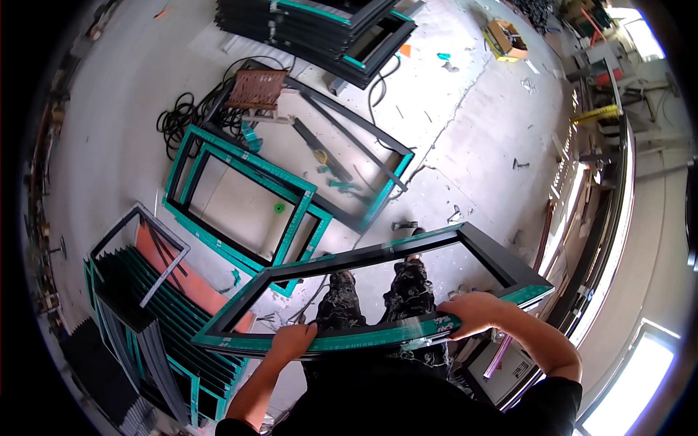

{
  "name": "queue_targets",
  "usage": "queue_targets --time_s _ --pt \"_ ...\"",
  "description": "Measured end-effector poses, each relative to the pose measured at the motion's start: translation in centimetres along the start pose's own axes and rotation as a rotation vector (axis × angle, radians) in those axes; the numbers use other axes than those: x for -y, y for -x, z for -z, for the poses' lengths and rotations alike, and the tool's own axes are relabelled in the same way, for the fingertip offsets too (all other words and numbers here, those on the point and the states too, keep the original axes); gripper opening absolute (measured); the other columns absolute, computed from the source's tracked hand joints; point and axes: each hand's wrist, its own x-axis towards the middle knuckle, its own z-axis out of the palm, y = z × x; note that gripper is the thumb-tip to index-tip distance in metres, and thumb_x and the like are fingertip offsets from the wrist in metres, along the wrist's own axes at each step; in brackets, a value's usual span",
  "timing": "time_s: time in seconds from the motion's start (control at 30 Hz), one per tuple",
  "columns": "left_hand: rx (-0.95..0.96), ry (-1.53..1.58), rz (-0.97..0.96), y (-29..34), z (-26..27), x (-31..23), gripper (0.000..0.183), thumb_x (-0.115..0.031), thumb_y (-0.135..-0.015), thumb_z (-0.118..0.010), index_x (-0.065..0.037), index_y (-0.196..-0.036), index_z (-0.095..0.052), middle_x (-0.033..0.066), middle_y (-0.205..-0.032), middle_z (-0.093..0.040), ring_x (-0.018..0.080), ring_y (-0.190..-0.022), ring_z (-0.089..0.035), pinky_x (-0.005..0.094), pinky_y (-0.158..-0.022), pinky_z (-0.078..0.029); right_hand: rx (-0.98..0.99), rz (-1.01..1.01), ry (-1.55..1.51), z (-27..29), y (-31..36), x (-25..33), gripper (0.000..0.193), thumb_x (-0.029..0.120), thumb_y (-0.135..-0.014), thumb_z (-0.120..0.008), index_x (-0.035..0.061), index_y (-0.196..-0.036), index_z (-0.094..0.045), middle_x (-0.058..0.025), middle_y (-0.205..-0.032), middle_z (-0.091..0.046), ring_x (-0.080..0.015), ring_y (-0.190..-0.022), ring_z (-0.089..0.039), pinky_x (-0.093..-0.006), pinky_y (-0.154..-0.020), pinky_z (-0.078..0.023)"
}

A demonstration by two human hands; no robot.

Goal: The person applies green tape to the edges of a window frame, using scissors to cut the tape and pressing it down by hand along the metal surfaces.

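Note:
A dark rectangular window frame [363,339] with green protective film is held tilted in front of my body. My left hand [294,341] is closed round its near bar, left of the middle. On the same bar further right, my right hand [471,314] grips near the corner, its fingers over the edge. Strips of clear tape cross the film between the hands. My legs and the floor show through the frame's opening. Just beyond its far left side, more green-filmed frames [247,171] lie overlapping on the floor.
To the left stands a rack of upright green-edged frames [163,320]. Dark frames are stacked [313,33] at the far side. A small brown slatted stool [257,89] sits by coiled black cable [185,120]. A yellow box [505,40] is far right; long profiles [592,240] line the right wall.

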Motion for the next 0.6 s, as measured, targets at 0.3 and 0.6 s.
queue_targets --time_s 0.3,0.6 --pt "0.155 -0.148 0.016 -10.9 10.6 -19.2 0.038 -0.03 -0.103 -0.034 -0.001 -0.109 -0.058 0.0249 -0.098 -0.066 0.0431 -0.094 -0.064 0.0516 -0.082 -0.05 -0.085 0.031 -0.144 0.3 8.7 -17.8 0.065 0.051 -0.076 -0.072 0.0136 -0.126 -0.056 -0.0178 -0.105 -0.067 -0.0378 -0.101 -0.064 -0.0468 -0.084 -0.052" --pt "-0.032 -0.137 0.069 -20.6 18.3 -39.8 0.047 -0.039 -0.1 -0.035 0.0 -0.095 -0.062 0.0235 -0.089 -0.065 0.043 -0.087 -0.064 0.053 -0.079 -0.048 -0.326 -0.006 -0.101 7.8 20.7 -34.1 0.062 0.055 -0.075 -0.071 0.012 -0.118 -0.061 -0.0159 -0.097 -0.067 -0.0373 -0.093 -0.065 -0.0463 -0.08 -0.052"
